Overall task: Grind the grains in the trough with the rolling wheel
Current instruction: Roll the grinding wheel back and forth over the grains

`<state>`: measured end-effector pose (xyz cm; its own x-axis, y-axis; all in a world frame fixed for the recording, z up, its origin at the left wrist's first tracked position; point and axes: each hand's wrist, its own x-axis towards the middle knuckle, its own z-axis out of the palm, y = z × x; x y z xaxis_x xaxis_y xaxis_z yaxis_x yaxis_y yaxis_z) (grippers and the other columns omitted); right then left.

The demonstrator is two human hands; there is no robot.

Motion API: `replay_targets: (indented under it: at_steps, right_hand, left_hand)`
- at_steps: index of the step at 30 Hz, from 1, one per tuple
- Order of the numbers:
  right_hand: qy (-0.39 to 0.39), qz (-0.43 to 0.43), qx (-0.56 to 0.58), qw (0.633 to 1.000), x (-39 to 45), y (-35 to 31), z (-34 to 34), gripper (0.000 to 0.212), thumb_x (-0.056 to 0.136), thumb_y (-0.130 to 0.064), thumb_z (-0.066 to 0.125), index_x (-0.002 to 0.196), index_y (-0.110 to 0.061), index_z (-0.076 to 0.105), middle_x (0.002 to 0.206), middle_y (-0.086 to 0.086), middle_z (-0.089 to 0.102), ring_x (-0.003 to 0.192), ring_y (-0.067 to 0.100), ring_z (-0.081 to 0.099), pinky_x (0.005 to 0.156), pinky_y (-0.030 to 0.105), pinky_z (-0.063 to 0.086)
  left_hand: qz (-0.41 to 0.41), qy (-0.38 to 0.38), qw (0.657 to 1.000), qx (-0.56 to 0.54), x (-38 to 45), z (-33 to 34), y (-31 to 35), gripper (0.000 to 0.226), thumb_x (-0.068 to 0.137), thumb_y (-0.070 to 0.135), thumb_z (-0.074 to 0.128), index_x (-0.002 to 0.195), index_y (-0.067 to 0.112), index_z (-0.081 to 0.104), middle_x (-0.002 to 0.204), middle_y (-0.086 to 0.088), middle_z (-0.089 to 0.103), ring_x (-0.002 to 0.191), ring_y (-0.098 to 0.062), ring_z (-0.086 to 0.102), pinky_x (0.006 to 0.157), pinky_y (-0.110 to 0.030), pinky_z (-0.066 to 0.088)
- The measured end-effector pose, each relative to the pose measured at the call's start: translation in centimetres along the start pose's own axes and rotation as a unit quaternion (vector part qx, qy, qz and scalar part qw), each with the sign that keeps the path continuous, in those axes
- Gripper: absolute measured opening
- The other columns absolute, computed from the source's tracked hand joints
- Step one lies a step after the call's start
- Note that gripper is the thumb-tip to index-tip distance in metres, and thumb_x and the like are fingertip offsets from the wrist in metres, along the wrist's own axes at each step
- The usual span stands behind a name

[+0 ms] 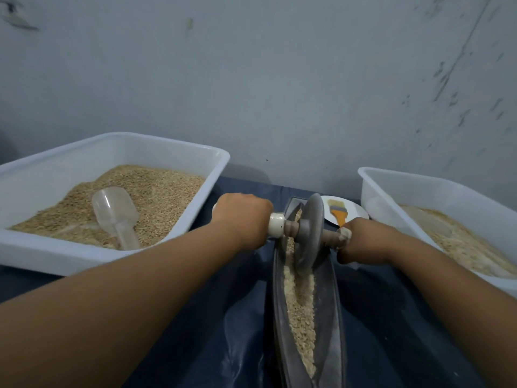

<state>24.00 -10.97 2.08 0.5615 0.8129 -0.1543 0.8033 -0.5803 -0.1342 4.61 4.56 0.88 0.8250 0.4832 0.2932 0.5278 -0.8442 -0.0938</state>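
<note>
Grinding | my left hand [242, 219] and right hand [363, 239] clenched the axle ends of the rolling wheel [310, 231] | wheel stood in the trough [330, 303], frame centre, over grains [299, 298] | best kept upright, pressure even.

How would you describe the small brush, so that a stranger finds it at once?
Start at the dark trough in the middle, then look just right of the grey wheel at the white plate by the wall. The brush lies on it, the only thing with an orange handle.
</note>
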Motion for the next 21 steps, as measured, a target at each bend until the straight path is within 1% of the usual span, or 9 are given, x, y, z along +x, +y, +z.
replay_targets:
  at_steps: [2, 4, 6, 8, 12, 14, 16, 19, 21]
  right_hand:
    - [-0.032, 0.003, 0.014, 0.999, -0.9, 0.3, 0.5, 0.024, 0.058, -0.033, 0.069, 0.077, -0.019, 0.065, 0.064, -0.003, 0.064, 0.057, 0.014, 0.059, 0.053, 0.027, 0.044]
    - [-0.057, 0.0, 0.023, 0.998, -1.5, 0.4, 0.8, 0.024, 0.055, -0.034, 0.068, 0.074, -0.019, 0.064, 0.056, -0.004, 0.061, 0.049, 0.011, 0.055, 0.049, 0.026, 0.043]
    - [-0.038, -0.014, -0.007, 0.999, -1.0, 0.4, 0.6, 0.019, 0.062, -0.031, 0.072, 0.074, -0.019, 0.064, 0.063, -0.003, 0.063, 0.055, 0.012, 0.056, 0.051, 0.027, 0.042]
    - [-0.007, -0.02, -0.022, 1.0, -0.1, 0.2, 0.2, 0.014, 0.067, -0.027, 0.073, 0.073, -0.019, 0.063, 0.069, -0.002, 0.062, 0.061, 0.014, 0.056, 0.053, 0.027, 0.04]
    - [0.037, 0.004, -0.02, 0.999, 0.8, 0.5, 0.7, 0.012, 0.067, -0.03, 0.071, 0.069, -0.024, 0.06, 0.07, -0.005, 0.064, 0.064, 0.012, 0.061, 0.052, 0.024, 0.041]
    - [0.034, 0.016, -0.01, 0.999, 0.6, 0.9, 1.3, 0.012, 0.064, -0.031, 0.069, 0.067, -0.024, 0.059, 0.067, -0.005, 0.064, 0.06, 0.011, 0.061, 0.048, 0.023, 0.038]
    - [0.023, 0.014, -0.003, 1.0, 0.2, 1.0, 1.7, 0.012, 0.061, -0.034, 0.067, 0.065, -0.025, 0.059, 0.066, -0.005, 0.064, 0.06, 0.012, 0.061, 0.048, 0.023, 0.039]
    - [0.015, 0.006, -0.016, 1.0, -0.5, 0.5, 1.4, 0.012, 0.063, -0.033, 0.068, 0.069, -0.026, 0.06, 0.071, -0.005, 0.064, 0.066, 0.013, 0.061, 0.052, 0.025, 0.04]
    - [0.014, 0.006, -0.048, 0.999, -1.3, -0.2, 1.0, 0.014, 0.065, -0.035, 0.067, 0.07, -0.026, 0.057, 0.07, -0.006, 0.062, 0.065, 0.011, 0.059, 0.051, 0.025, 0.037]
  left_hand:
    - [0.005, 0.016, 1.0, 0.01, -1.3, 0.8, 0.0, 0.025, 0.076, 0.032, 0.067, 0.082, 0.03, 0.043, 0.067, 0.008, 0.046, 0.066, -0.016, 0.053, 0.06, -0.029, 0.038]
    - [0.012, 0.039, 0.999, 0.018, -2.3, 1.5, -0.1, 0.026, 0.074, 0.03, 0.066, 0.08, 0.03, 0.041, 0.063, 0.009, 0.043, 0.063, -0.016, 0.052, 0.058, -0.028, 0.036]
    - [0.006, 0.043, 0.999, 0.02, -2.1, 1.5, -0.2, 0.025, 0.075, 0.029, 0.066, 0.079, 0.03, 0.041, 0.063, 0.009, 0.042, 0.064, -0.016, 0.052, 0.058, -0.029, 0.036]
    - [-0.005, 0.016, 1.0, 0.01, -1.1, 0.9, -0.1, 0.024, 0.077, 0.032, 0.067, 0.081, 0.029, 0.043, 0.067, 0.008, 0.045, 0.066, -0.016, 0.052, 0.061, -0.03, 0.039]
    - [-0.005, 0.005, 1.0, 0.006, 0.8, 0.1, 0.2, 0.029, 0.078, 0.043, 0.071, 0.085, 0.029, 0.046, 0.073, 0.006, 0.051, 0.07, -0.017, 0.055, 0.065, -0.032, 0.044]
    - [0.002, 0.02, 1.0, 0.024, 0.7, 0.2, 0.4, 0.03, 0.077, 0.043, 0.071, 0.084, 0.029, 0.046, 0.067, 0.007, 0.046, 0.068, -0.017, 0.053, 0.062, -0.032, 0.042]
    - [0.007, 0.024, 0.999, 0.031, 0.1, 0.3, 0.5, 0.029, 0.076, 0.04, 0.071, 0.083, 0.029, 0.045, 0.064, 0.007, 0.043, 0.066, -0.017, 0.052, 0.061, -0.032, 0.04]
    - [0.0, 0.007, 1.0, 0.011, -0.9, 0.1, 0.5, 0.026, 0.077, 0.033, 0.07, 0.083, 0.03, 0.044, 0.069, 0.007, 0.049, 0.068, -0.015, 0.054, 0.062, -0.032, 0.042]
    - [-0.01, -0.012, 1.0, -0.003, -2.0, 0.2, 0.3, 0.024, 0.077, 0.03, 0.068, 0.084, 0.029, 0.044, 0.075, 0.006, 0.053, 0.07, -0.016, 0.055, 0.063, -0.031, 0.043]
